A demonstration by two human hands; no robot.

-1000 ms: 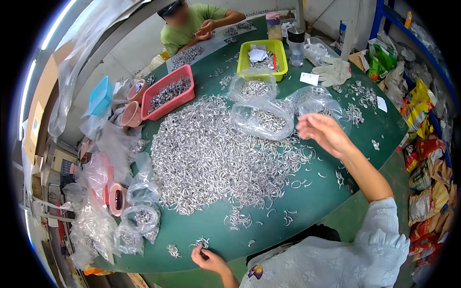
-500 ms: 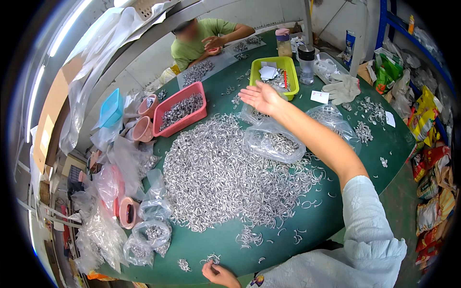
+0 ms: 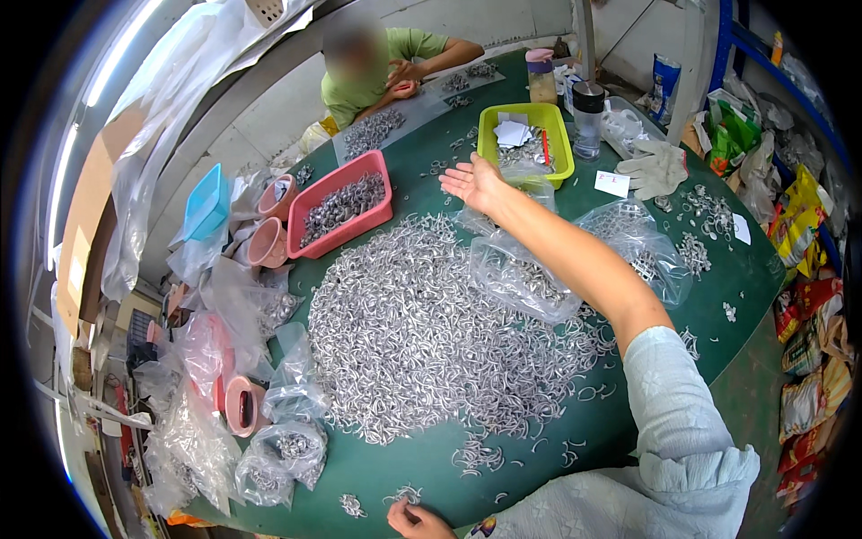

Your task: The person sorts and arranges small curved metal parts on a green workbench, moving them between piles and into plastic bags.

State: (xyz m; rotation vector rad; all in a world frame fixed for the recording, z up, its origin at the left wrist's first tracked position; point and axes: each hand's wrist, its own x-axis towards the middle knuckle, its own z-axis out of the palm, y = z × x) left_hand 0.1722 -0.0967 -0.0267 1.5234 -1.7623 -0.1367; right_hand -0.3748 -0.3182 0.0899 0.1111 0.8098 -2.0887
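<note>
A broad heap of small curved silvery metal pieces (image 3: 431, 332) covers the middle of the green table (image 3: 575, 440). My right hand (image 3: 473, 182) is stretched over the far side of the heap, palm up and fingers spread, with nothing in it. It is close to a yellow-green tray (image 3: 561, 162) holding metal parts, white paper pieces and a red stick. Under my right forearm lies a clear plastic bag (image 3: 525, 278) of metal parts. At the near edge my left hand (image 3: 417, 521) has its fingers curled together, touching a few loose curved pieces (image 3: 406, 494); what they pinch is too small to see.
A pink bin (image 3: 382, 202) of metal parts stands at the far left, with plastic bags (image 3: 283, 449) nearer. A tumbler (image 3: 588, 121) and a work glove (image 3: 655, 171) are at the far right. Across the table sits a person in a green shirt (image 3: 359, 90).
My right hand has shifted slightly left, still held palm up. My left hand stays at the near edge by the loose pieces. The whole view has shifted slightly; the person opposite has leaned a little.
</note>
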